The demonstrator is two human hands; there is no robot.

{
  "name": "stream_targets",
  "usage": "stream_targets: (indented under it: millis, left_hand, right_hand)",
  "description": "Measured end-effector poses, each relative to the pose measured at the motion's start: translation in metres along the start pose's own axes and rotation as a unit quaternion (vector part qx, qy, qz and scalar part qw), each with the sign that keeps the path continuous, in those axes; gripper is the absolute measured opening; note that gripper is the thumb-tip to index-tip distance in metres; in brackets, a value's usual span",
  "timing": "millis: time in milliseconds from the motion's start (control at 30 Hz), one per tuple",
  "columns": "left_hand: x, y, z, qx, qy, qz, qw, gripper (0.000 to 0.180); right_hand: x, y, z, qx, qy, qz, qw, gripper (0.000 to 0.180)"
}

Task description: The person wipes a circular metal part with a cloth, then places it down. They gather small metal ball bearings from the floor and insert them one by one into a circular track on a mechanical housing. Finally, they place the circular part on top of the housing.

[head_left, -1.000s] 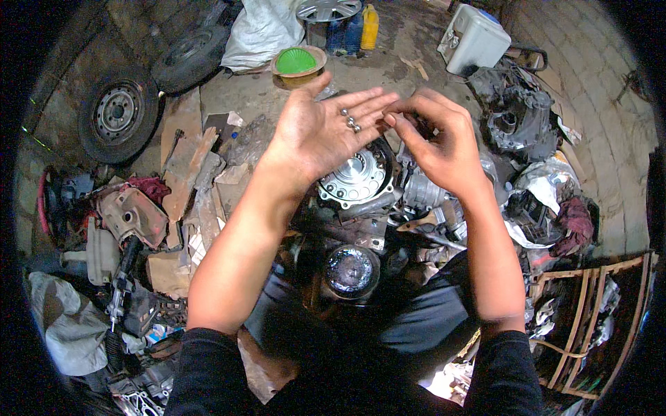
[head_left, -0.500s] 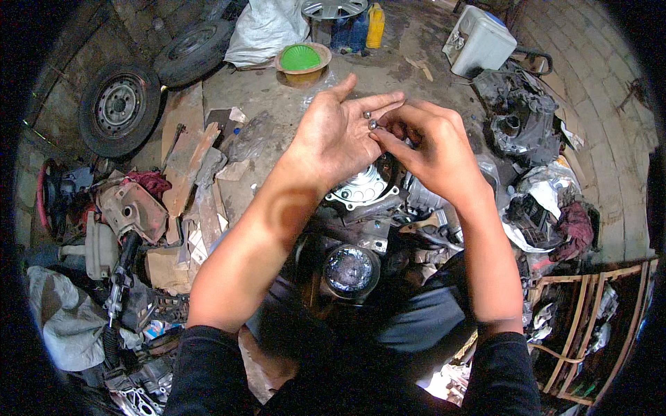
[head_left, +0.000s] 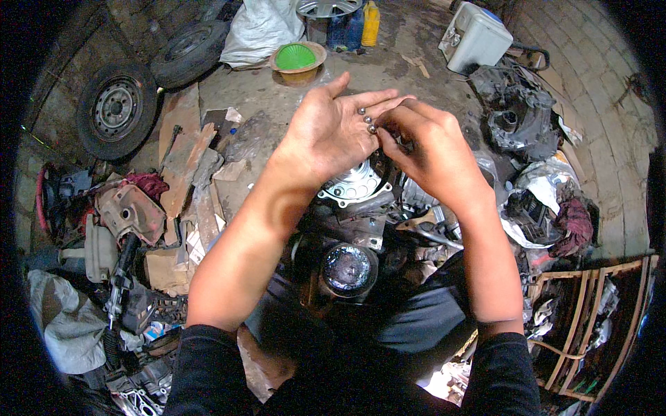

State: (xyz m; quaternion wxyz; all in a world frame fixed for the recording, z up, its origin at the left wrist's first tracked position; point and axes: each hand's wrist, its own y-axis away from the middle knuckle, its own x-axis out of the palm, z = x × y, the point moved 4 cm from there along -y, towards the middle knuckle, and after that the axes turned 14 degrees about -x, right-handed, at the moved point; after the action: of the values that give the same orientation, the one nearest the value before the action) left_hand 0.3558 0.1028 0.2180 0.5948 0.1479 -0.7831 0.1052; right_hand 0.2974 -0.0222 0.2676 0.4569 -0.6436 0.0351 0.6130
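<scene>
Balls (head_left: 367, 119), small and shiny, sit in a row on the fingers of the left hand (head_left: 333, 132). That hand is flat and open, palm up, held in the air over the engine part (head_left: 355, 186). It is not gripping the balls; they just lie along the fingers.

The right hand (head_left: 433, 149) is curled beside it. Its fingertips (head_left: 386, 133) press together at the lowest ball, in a tight pinch. I cannot tell if the pinch has the ball or only touches it.

A second ago the two hands were lower in the picture and a bit apart, and the right fingers were not yet on the row. Now the hands have come up and closed together, fingertip to fingertip. So I think one ball is being picked off, or set onto, the open hand. Which of the two I cannot tell.

Under the hands is a round silver cover on the engine part, with a dark round hole (head_left: 347, 269) nearer the body.

On the floor there is a green bowl (head_left: 295, 57), a wheel (head_left: 116, 109), a white box (head_left: 475, 38) and a yellow bottle (head_left: 371, 21). None of these has moved.
</scene>
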Motion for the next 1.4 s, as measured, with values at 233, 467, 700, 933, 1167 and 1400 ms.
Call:
stream_targets:
  millis: [233, 467, 700, 933, 1167, 1400]
  left_hand:
    - [-0.011, -0.004, -0.005, -0.041, 0.023, 0.062, 0.997, 0.072]
    - [-0.01, -0.004, -0.008, -0.007, -0.01, -0.028, 1.0, 0.07]
    - [-0.004, 0.021, -0.04, 0.111, 0.032, -0.025, 0.993, 0.069]
    - [-0.02, 0.052, -0.069, 0.232, 0.046, -0.116, 0.965, 0.062]
    - [-0.01, 0.056, -0.064, 0.234, 0.039, -0.106, 0.966, 0.062]
    - [-0.006, 0.053, -0.061, 0.234, 0.044, -0.112, 0.965, 0.062]
  right_hand:
    - [-0.002, 0.002, -0.004, 0.016, -0.031, -0.028, 0.999, 0.021]
    - [-0.004, -0.002, -0.004, 0.035, -0.028, -0.047, 0.998, 0.024]
    - [-0.015, 0.011, -0.034, 0.163, -0.142, -0.114, 0.97, 0.025]
    - [0.002, 0.026, -0.032, 0.194, -0.104, 0.001, 0.975, 0.023]
    - [0.016, 0.021, -0.011, 0.098, -0.128, 0.061, 0.985, 0.023]
    - [0.016, 0.019, -0.008, 0.086, -0.121, 0.123, 0.981, 0.026]
